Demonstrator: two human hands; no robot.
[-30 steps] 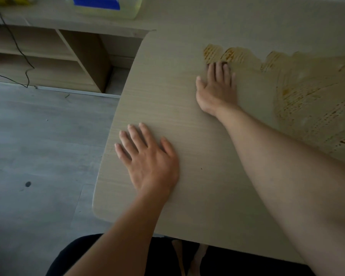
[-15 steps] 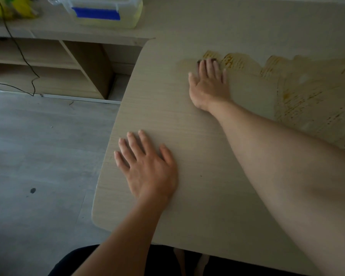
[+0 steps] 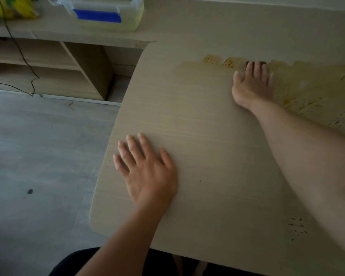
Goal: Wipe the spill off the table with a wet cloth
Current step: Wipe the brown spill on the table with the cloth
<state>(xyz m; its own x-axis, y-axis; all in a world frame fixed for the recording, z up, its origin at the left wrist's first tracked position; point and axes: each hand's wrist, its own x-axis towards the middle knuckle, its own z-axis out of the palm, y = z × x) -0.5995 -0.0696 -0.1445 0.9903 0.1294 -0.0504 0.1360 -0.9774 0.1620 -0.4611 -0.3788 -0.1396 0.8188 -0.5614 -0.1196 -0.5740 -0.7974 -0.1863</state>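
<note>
A yellow-brown spill (image 3: 317, 92) is smeared over the far right of the pale wooden table (image 3: 207, 156), with streaks at its left end (image 3: 212, 59) and a few dark specks near the front (image 3: 297, 228). My right hand (image 3: 253, 84) lies flat on the spill's left part, fingers straight. A dark sliver of the cloth (image 3: 256, 62) peeks out past its fingertips; the rest is hidden under the hand. My left hand (image 3: 147, 172) rests flat on the table near the front left corner, holding nothing.
A clear plastic box with a blue label (image 3: 108, 14) stands on the low shelf unit (image 3: 48, 66) at the back left. A black cable (image 3: 18, 46) hangs over the shelves. Grey floor (image 3: 38, 156) lies beyond the table's left edge.
My right hand slid left, then right along the spill's far edge, leaving a pale wet smear to its left. My left hand stayed put.
</note>
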